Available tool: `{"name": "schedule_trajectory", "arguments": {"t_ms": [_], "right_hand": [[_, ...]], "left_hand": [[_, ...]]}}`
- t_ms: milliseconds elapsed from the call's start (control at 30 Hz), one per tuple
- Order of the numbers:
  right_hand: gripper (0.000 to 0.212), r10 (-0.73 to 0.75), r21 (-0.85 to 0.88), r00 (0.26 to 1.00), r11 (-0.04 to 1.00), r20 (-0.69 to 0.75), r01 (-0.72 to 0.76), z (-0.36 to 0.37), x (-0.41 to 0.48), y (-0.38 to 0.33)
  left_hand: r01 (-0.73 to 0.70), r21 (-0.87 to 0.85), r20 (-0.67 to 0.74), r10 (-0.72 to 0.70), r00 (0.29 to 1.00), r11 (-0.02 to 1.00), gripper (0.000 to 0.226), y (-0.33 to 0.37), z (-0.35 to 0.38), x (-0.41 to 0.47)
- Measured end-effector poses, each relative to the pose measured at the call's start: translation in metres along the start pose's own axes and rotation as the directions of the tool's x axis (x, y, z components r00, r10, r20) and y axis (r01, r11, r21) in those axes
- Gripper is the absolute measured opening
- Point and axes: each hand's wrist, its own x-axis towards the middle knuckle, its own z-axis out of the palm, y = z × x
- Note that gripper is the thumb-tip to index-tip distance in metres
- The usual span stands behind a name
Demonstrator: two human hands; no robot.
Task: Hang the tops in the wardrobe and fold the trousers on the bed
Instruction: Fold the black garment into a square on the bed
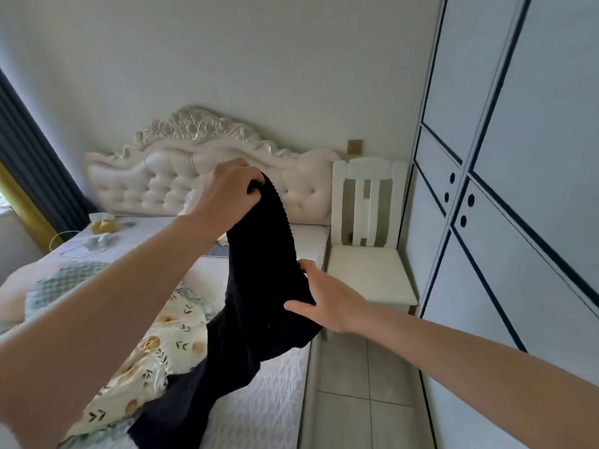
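1. One item in hand: a black garment (259, 286), held up in the air over the near edge of the bed (275, 400). Its lower part trails down onto the floral quilt (162, 345).
2. Left hand (223, 192): raised, fingers curled tight round a ribbed band at the top of the garment.
3. Right hand (327, 296): lower down, gripping the side edge of the cloth, thumb across the front and fingers tucked behind.
4. Garment type: the ribbed band reads as a waistband and the hanging part looks long, so probably trousers. Not certain from this view.
5. Wardrobe (518, 157): on the right, every visible door closed. Contents hidden, so whether any tops are hung cannot be told.
6. Done so far: no folded trousers show on the visible part of the bed, and no hanger is in view. The chair (366, 270) beside the bed holds nothing.
7. Judged stage: the garment is being opened out and sorted, not yet folded or hung.
8. Left to do: lay it flat and fold it if trousers, otherwise open the wardrobe and hang it. Any further clothes are out of view.
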Motion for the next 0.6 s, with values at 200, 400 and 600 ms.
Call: {"name": "schedule_trajectory", "arguments": {"t_ms": [200,400,600], "right_hand": [[0.086,-0.178,-0.335,0.928,0.94,-0.327,0.062,-0.061,-0.008,0.018],[0.047,-0.151,-0.401,0.929,0.916,-0.337,0.003,-0.143,-0.022,0.039],[0.046,-0.311,-0.566,0.868,0.823,-0.386,0.043,-0.207,-0.03,0.037]], "left_hand": [[-0.049,-0.064,-0.208,0.035,0.977,0.997,0.027,0.038,-0.024,0.051],[-0.069,-0.107,-0.384,0.023,0.923,0.992,0.024,0.047,-0.055,0.088],[-0.103,-0.033,-0.414,0.08,0.907,0.994,0.024,0.058,-0.087,0.119]]}}
